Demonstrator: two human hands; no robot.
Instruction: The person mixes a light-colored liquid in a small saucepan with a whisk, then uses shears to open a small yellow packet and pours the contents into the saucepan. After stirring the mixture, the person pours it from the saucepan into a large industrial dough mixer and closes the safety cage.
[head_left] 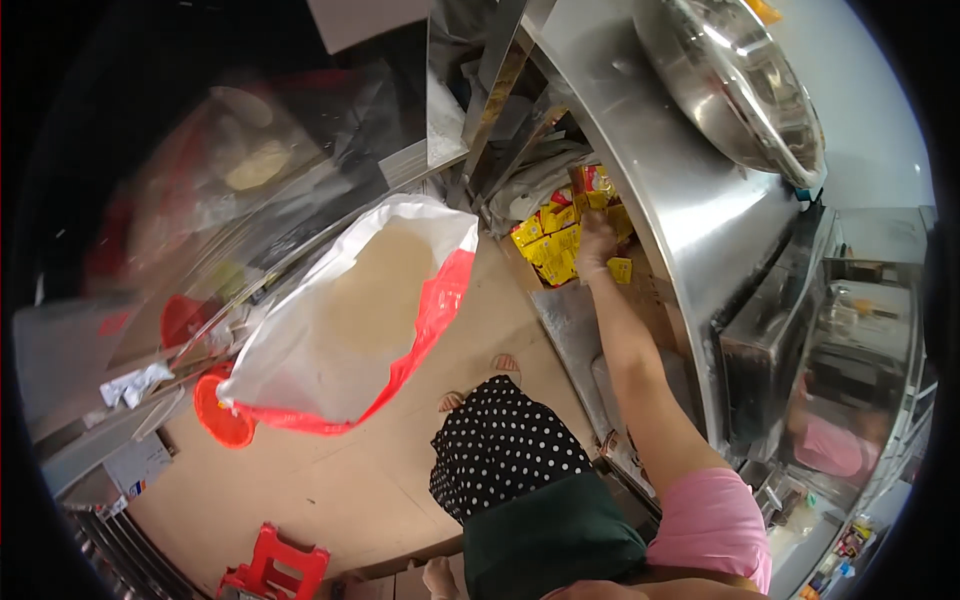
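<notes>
My right arm stretches forward under the steel counter, and my right hand point(597, 242) is among yellow packets point(552, 250) heaped on a low shelf. Its fingertips are against a yellow and red packet point(594, 184); how they are bent does not show. At the lower edge, my left hand point(440, 578) is low by my side, away from the packets. Only a small part of that hand shows, with its fingers not clear. On the left stands a large white and red sack point(300, 350), its top wide open, with a pale tan, grainy-looking content point(375, 290) inside.
A big steel bowl point(735, 85) rests on the curved-looking steel counter point(640, 130) above the shelf. An orange-red plastic container point(225, 412) is beside the sack. A red plastic stool point(285, 562) stands on the tan floor point(330, 490). Glass-sided equipment point(860, 340) lines the right.
</notes>
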